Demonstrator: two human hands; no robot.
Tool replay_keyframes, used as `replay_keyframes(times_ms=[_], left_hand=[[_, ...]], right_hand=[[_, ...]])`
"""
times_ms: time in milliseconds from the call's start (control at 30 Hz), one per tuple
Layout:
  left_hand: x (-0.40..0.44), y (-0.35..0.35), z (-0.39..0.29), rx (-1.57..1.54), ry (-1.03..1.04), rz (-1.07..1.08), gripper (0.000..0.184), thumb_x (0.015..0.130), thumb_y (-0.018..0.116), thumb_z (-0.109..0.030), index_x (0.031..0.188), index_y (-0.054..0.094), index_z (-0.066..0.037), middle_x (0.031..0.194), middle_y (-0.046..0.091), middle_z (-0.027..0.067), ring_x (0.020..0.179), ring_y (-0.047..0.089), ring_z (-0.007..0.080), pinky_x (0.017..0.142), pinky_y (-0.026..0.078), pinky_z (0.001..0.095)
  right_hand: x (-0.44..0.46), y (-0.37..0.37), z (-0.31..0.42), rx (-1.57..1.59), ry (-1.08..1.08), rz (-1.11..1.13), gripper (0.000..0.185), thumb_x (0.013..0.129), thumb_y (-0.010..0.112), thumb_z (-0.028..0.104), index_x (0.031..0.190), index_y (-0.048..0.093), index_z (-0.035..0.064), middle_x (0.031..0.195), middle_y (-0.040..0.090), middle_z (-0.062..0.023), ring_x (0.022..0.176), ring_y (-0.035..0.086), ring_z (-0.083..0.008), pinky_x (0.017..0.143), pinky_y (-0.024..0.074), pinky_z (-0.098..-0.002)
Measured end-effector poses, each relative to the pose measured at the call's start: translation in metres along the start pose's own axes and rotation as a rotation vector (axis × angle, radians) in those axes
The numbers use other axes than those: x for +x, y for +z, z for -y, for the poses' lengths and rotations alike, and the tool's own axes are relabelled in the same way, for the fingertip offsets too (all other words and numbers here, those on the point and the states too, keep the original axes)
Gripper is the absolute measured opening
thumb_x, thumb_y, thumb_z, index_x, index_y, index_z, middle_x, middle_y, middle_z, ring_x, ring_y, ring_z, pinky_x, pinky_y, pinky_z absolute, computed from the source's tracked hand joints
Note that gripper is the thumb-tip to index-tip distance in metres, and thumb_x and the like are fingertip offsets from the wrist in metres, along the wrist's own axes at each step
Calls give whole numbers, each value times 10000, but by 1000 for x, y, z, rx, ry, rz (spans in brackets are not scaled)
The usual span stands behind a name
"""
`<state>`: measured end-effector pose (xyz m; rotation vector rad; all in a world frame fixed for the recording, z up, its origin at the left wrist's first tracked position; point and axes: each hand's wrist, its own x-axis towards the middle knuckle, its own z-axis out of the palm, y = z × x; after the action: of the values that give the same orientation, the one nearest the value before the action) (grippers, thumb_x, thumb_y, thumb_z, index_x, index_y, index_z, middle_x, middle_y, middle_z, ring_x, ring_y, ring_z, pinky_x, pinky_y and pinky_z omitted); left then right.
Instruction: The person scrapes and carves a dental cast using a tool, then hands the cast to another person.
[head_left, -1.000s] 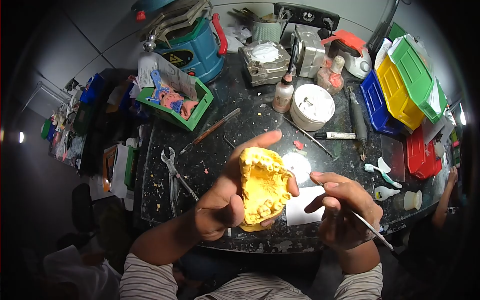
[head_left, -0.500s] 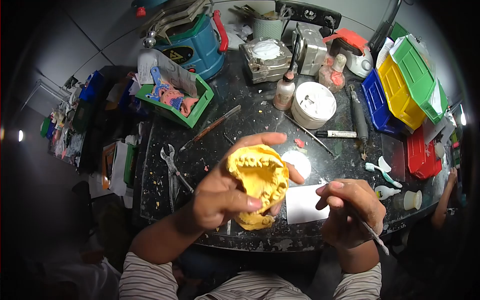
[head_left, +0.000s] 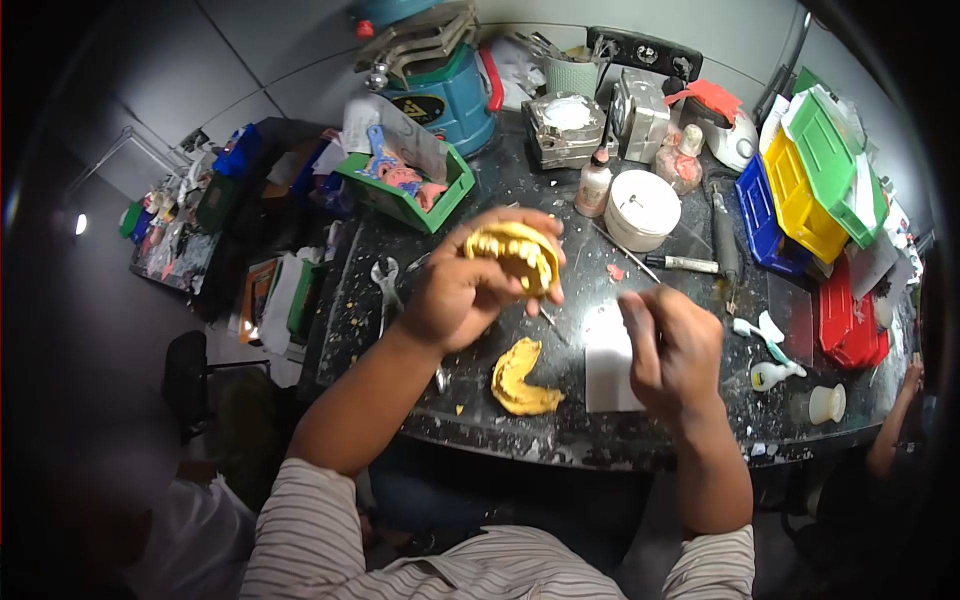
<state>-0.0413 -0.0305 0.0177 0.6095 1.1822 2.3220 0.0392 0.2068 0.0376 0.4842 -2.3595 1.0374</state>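
Observation:
A yellow dental cast [head_left: 520,250] with a row of teeth is raised above the dark bench, held in my left hand [head_left: 455,300] with the fingers behind it and the thumb across its lower side. A second yellow cast [head_left: 522,380], horseshoe-shaped, lies on the bench below that hand. My right hand [head_left: 678,345] is closed to the right, over the edge of a white paper [head_left: 608,375]. Whatever its fingers hold is hidden; the thin tool seen there earlier does not show.
Behind my hands stand a white tub [head_left: 643,212], a small bottle [head_left: 593,185] and a green bin [head_left: 405,190]. Wrenches [head_left: 387,285] lie at the left. Coloured bins [head_left: 800,190], a toothbrush [head_left: 765,342] and a co-worker's arm [head_left: 893,425] are at the right.
My left hand has moved up and away with one cast, while the horseshoe-shaped cast now rests on the bench. My right hand has risen and closed further. The camera view has shifted.

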Motion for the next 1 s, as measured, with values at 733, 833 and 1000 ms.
replay_keyframes(times_ms=[733,833,1000], left_hand=[[-357,6,-85,-576,1002,-1039,513,992,497,-221,1384,422,100,1419,514,299,1331,492,507,1160,362,700],[-366,3,-83,-581,1075,-844,606,1007,490,-316,1436,367,94,1462,464,305,1351,469,507,1177,332,692],[-370,10,-63,-649,973,-588,707,1011,497,-365,1498,269,95,1535,351,343,1404,379,564,1190,333,657]], right_hand=[[-6,37,18,-368,-240,886,491,697,910,421,924,740,20,912,750,-196,893,734,-378,815,592,-444],[-8,49,23,-455,-321,802,276,748,833,245,847,733,6,860,737,-212,875,733,-386,803,586,-462],[8,16,107,-262,-257,723,234,857,733,240,754,739,31,779,715,-210,791,726,-377,762,570,-472]])
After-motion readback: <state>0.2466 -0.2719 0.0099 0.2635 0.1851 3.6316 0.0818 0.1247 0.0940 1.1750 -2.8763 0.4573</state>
